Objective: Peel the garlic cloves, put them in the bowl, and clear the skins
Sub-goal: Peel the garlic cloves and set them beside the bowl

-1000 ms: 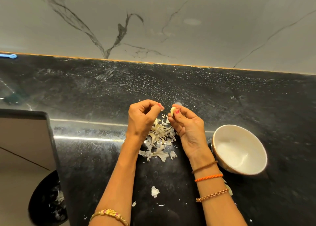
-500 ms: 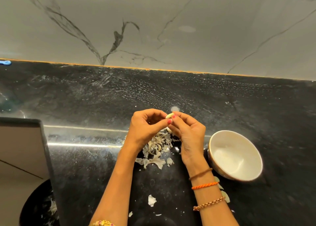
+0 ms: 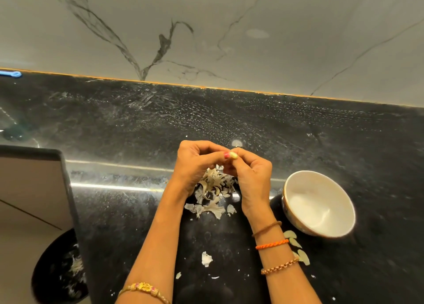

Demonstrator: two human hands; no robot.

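Observation:
A pale garlic clove [image 3: 234, 154] is pinched at my fingertips, above the black counter. My right hand [image 3: 251, 175] curls round it from the right, and my left hand [image 3: 197, 163] meets it from the left, thumb tip against the clove. Under both hands lies a heap of dry garlic skins [image 3: 214, 188]. A white bowl [image 3: 298, 184] stands to the right of my right wrist; its inside looks bare.
Loose skin scraps [image 3: 206, 259] lie on the counter [image 3: 298, 129] near my forearms, and a few flakes [image 3: 296, 244] sit by the bowl. A black bin [image 3: 57, 269] with skins in it stands below the counter's left edge. A marble wall backs the counter.
My hands have closed together on the clove; the left thumb, apart a second ago, now touches it. The camera view shifted slightly.

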